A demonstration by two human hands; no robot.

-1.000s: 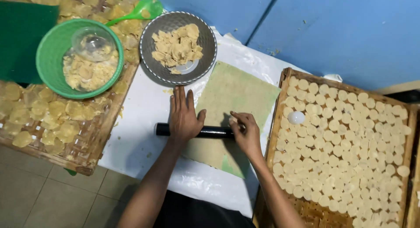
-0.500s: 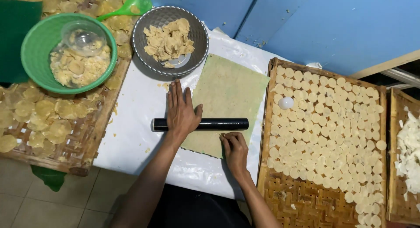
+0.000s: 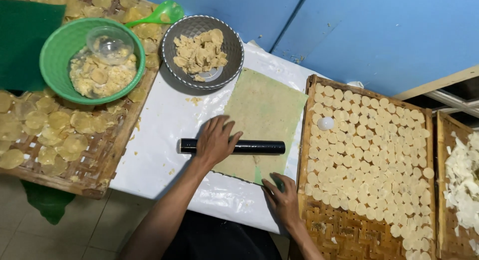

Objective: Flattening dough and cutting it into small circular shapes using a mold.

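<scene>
A black roller (image 3: 232, 147) is lain across a thin sheet of dough (image 3: 263, 121), near the sheet's front edge, on a white-covered table (image 3: 164, 120). The left hand (image 3: 217, 140) is pressed flat on the roller's left half, fingers spread and not clenched around it. The right hand (image 3: 283, 197) is laid on the front right corner of the sheet, at the table's front edge; whether the corner is pinched or only pressed down cannot be told.

At the table's back edge, just behind the sheet, a grey bowl (image 3: 203, 78) with dough lumps is set. On a woven tray (image 3: 90, 165) at the left, yellowish discs are spread, and a green bowl (image 3: 55, 55) holding more discs and a small clear cup (image 3: 110, 43) is stood. Against the table's right edge, a second woven tray (image 3: 344, 235) is packed with rows of pale round discs (image 3: 369, 150).
</scene>
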